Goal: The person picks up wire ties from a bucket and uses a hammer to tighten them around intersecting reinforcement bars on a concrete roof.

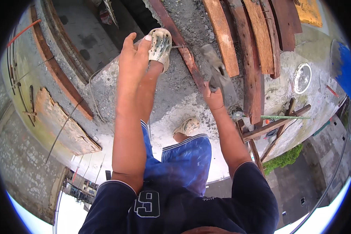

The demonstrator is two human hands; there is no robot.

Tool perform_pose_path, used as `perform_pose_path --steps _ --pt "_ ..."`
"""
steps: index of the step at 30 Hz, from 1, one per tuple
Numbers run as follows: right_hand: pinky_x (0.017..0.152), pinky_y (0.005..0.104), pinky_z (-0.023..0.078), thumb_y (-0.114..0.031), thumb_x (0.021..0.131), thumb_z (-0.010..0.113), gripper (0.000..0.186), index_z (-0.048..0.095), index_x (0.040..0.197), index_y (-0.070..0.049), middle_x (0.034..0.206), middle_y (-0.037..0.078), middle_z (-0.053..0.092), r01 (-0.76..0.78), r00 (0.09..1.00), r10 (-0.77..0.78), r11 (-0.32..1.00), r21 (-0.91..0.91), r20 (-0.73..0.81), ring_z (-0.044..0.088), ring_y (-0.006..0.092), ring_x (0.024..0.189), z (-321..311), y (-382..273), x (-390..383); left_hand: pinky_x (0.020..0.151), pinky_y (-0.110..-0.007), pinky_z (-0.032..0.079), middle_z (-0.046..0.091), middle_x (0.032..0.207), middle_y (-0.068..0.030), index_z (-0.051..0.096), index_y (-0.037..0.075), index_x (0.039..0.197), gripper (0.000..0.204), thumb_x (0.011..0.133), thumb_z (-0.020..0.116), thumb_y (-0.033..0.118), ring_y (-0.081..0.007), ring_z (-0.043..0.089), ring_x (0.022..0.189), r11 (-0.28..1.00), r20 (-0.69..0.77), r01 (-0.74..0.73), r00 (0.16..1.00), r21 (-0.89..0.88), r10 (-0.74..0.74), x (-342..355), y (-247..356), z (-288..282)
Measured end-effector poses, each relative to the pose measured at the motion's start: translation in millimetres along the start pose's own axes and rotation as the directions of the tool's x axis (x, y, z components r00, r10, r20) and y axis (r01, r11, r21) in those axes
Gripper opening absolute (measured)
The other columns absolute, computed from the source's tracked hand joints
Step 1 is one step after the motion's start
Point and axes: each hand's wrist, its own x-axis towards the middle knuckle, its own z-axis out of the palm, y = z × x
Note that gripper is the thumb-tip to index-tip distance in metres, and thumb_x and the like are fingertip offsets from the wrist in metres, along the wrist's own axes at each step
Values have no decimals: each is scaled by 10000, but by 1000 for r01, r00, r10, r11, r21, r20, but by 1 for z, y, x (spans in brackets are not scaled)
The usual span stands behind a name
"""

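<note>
Right hand (213,98): closed around a grey hammer-like tool, thumb pointing forward.
Hammer-like tool (225,85): in the right hand, slanting from upper left to lower right; blurred, exact type cannot be told.
Left hand (132,54): open, fingers partly bent, thumb extended forward; beside the left clog in view, touching or apart cannot be told.
Reddish-brown batten (187,60): narrow, laid slantwise from the far rim of view to the right hand; contact with that hand cannot be told.
Left clog (160,43): cream, patterned, perforated; between left hand and batten, just beside the opening.
Right clog (190,125): on pale concrete, nearer the body, well apart from its pair.
Opening (134,15): dark gap at upper left, ragged concrete edge along its right side, grey lower floor (80,33) showing farther left.
Working strip: rubble-strewn concrete (195,19) between batten and planks, narrow, the hammer-like tool reaching across it.
Planks (223,39): several, roughly side by side, bounding the strip on the right.
Left boundary: long wooden beam (56,72), with a weathered board (62,124) nearer the body.
Right foreground: timber frame (275,128), slats crossing at angles.
</note>
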Motion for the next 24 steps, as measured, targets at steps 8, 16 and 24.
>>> perform_pose_path --steps 8,16,24 --pt "703 508 504 -412 913 636 461 590 924 47 806 280 663 -466 805 535 837 -287 256 645 478 779 -44 -7 5 801 -316 495 699 1022 -122 421 -48 1404 683 946 596 427 -177 639 901 994 57 77 996 -82 -73 -9 -3 -16" --pt "522 365 474 -633 934 503 643 554 905 8 641 126 600 172 985 -125 824 541 -123 599 257 571 -20 -74 51 804 -317 497 704 1011 -123 420 -42 1407 664 958 577 421 -174 640 902 997 65 70 996 -46 -67 -2 7 -20" --pt "672 516 516 -576 917 555 587 624 985 3 839 278 661 -282 735 502 837 -469 456 647 474 778 -2 -8 6 805 -307 488 699 1015 -117 435 -42 1387 651 959 570 430 -165 626 906 988 92 123 989 -91 -115 -12 -6 -31"
